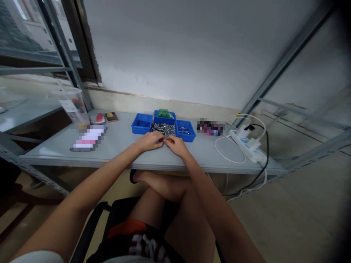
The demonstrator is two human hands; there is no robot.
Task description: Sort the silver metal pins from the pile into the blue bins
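Observation:
My left hand point(150, 140) and my right hand point(175, 144) rest close together on the grey table point(123, 146), fingertips meeting in a pinch just in front of a pile of small silver metal parts point(163, 128). What the fingers pinch is too small to make out. Left of the pile stands a blue tray point(141, 124). Behind the pile a second blue tray point(164, 117) holds green pieces. A third blue tray point(185, 130), to the right, holds a few small metal bits.
A white power strip point(246, 144) with white and black cables lies at the right. A clear plastic container point(72, 106), a small brown box point(112, 117) and a few blurred items sit at the left. Metal shelf posts flank the table; a wall rises behind it.

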